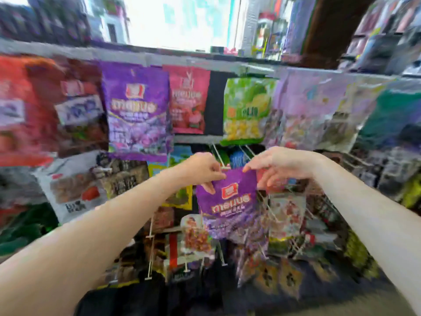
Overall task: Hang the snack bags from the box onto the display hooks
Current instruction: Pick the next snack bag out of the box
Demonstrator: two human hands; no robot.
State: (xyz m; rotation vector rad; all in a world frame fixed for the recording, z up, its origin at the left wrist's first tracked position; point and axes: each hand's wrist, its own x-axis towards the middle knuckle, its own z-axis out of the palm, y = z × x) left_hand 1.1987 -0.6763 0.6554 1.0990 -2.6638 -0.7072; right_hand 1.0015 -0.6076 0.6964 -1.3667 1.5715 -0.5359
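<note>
A purple snack bag [230,206] with a red-and-white logo hangs between both my hands in the middle of the view. My left hand [202,171] pinches its top left corner. My right hand [278,166] pinches its top right corner. The bag's top edge sits just below a white wire display hook [218,156] that sticks out from the rack. A matching purple bag [136,110] hangs on the upper row to the left. The box is out of view. The picture is blurred.
The rack's upper row holds red bags [45,106], a pink bag [189,99], a green-yellow bag [247,108] and pale bags [319,110]. More bags and several bare white hooks [151,242] fill the lower rows. A grey shelf edge [159,58] runs above.
</note>
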